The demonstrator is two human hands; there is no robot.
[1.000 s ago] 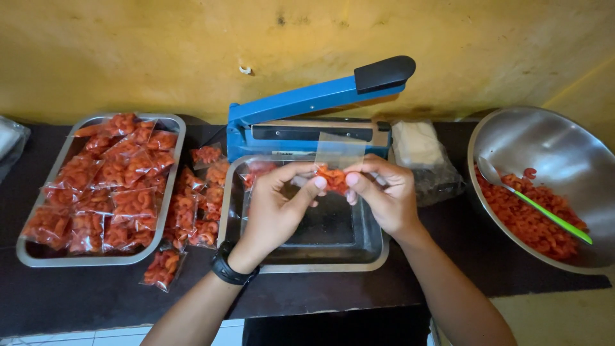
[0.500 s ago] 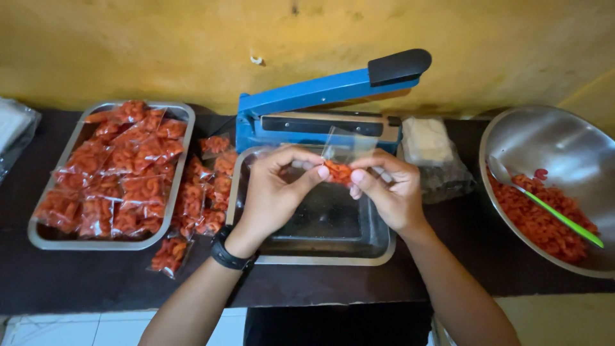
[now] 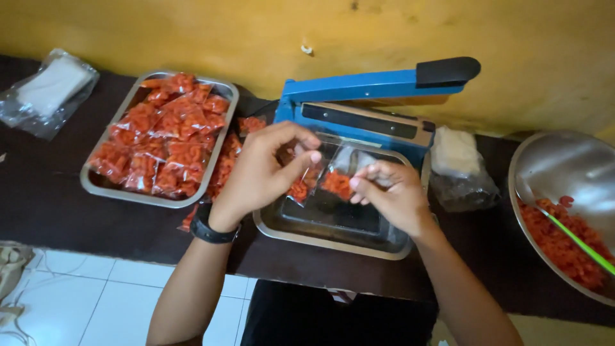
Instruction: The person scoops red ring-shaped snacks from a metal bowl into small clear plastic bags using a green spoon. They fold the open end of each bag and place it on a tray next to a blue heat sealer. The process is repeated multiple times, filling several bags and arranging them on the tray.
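1. Nearest the camera, over the steel tray [image 3: 320,238] at the near edge of the dark table [image 3: 51,198], both hands are busy with little clear packets.
2. The left hand [image 3: 266,170] pinches one small packet [image 3: 300,187] of red bits between thumb and fingertips.
3. Just right of it, the right hand [image 3: 391,195] has its fingers closed on a second packet [image 3: 337,179], also part full of red stuff.
4. Further left sits a tray of filled packets [image 3: 163,141]; far right is a big bowl [image 3: 564,173] with a green spoon [image 3: 576,240].
5. Farthest back, right behind the hands, is the blue heat sealer [image 3: 371,96], lever up.
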